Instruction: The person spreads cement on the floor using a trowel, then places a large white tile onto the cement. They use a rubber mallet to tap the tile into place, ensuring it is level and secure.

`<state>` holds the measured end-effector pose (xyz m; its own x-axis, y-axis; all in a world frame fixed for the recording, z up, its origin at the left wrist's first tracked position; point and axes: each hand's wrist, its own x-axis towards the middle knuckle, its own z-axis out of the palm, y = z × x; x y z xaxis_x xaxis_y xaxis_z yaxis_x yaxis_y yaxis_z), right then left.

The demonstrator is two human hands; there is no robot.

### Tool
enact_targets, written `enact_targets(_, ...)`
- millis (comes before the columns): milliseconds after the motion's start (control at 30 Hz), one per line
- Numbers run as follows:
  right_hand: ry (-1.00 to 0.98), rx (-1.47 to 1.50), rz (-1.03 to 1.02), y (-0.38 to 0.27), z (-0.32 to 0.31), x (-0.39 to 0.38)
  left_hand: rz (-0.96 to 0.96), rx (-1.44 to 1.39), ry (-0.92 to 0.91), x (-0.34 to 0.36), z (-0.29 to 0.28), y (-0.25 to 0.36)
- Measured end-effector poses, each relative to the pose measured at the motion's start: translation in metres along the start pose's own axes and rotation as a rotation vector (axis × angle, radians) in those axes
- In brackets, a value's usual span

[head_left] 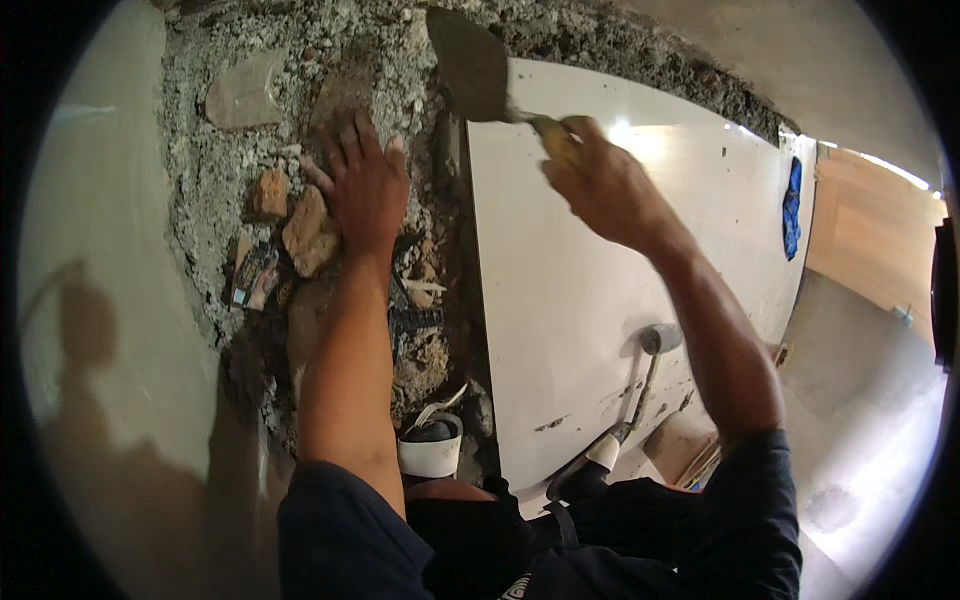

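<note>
My right hand (pixel 600 190) grips the yellowish handle of a trowel (pixel 470 70), whose mortar-grey blade is over the rough strip at the top edge of a large white tile (pixel 560 270). My left hand (pixel 362 188) lies with fingers spread on the rubble and cement (pixel 190 170) left of the tile, just right of two broken stones (pixel 305 230). A flat pale fragment (pixel 243 92) is embedded above them to the left.
A smooth pale surface (pixel 110 350) with shadows runs along the left. A rubber mallet (pixel 660 338) and blue cloth (pixel 793 210) lie on the tile. Below are my feet in white-and-dark footwear (pixel 428 455). A wooden board (pixel 870 220) stands at the right.
</note>
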<state>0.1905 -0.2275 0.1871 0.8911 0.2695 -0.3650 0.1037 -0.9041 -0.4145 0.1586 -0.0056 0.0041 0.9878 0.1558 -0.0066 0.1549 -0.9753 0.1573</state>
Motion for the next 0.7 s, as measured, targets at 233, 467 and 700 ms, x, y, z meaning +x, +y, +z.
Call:
enact_targets(233,0.315,-0.273,-0.008,0.007,0.083,0.0,-0.069,-0.491,0.204,0.007,0.017,-0.007)
enact_targets(467,0.191,-0.146,0.121,0.004,0.159,-0.193,-0.087,-0.807,0.202,0.002,0.01,-0.014)
enact_targets(700,0.094,-0.046,0.324,-0.02,0.223,-0.365,-0.106,-0.81,0.084,0.007,-0.007,-0.016)
